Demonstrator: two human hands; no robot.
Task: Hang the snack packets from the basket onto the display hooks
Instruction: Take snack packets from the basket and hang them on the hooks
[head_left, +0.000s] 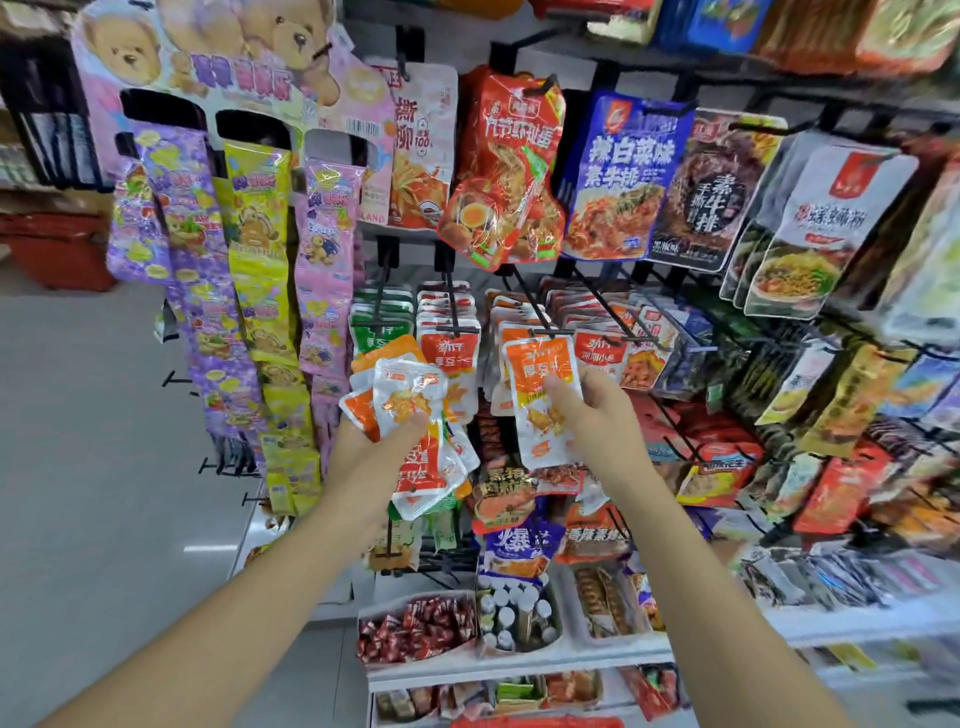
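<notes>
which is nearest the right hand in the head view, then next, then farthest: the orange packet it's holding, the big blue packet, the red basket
1. Orange packet: in the right hand's grip.
2. Blue packet: above, top row.
3. Red basket: far left, on the floor.

Bear-printed cardboard header (208, 57), purple and yellow candy strips (208, 291) hanging beneath, red-wrapped sweets (415, 631) on white shelf (519, 664), grey floor (104, 467)

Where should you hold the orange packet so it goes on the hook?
Pinch the orange packet at its middle to lower part, coming from below, as the right hand does. It is upright, with its top at the hook, so the top should stay free.
</notes>
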